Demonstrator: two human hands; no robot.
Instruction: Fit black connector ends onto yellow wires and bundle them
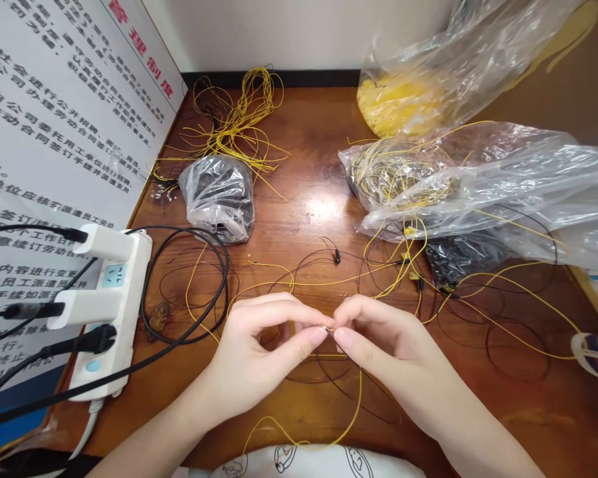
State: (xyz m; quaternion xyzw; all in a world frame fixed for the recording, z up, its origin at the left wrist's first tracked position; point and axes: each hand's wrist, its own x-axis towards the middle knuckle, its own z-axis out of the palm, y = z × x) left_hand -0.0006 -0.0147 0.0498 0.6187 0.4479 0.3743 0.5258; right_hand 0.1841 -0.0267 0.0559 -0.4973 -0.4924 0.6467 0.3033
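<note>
My left hand [259,348] and my right hand [379,338] meet low in the middle of the wooden table [309,166]. Thumb and forefinger of each hand pinch a tiny metal-tipped part [325,328] between them. A thin yellow wire [353,405] hangs in a loop from the pinch down toward my body. Thin black wires [329,372] lie on the table under both hands.
A white power strip [112,309] with plugged-in adapters and black cables sits at the left. A small plastic bag of dark parts [222,196] lies behind the hands. Clear bags of yellow and black wire [453,172] fill the right. Loose yellow wires [239,123] lie at the back.
</note>
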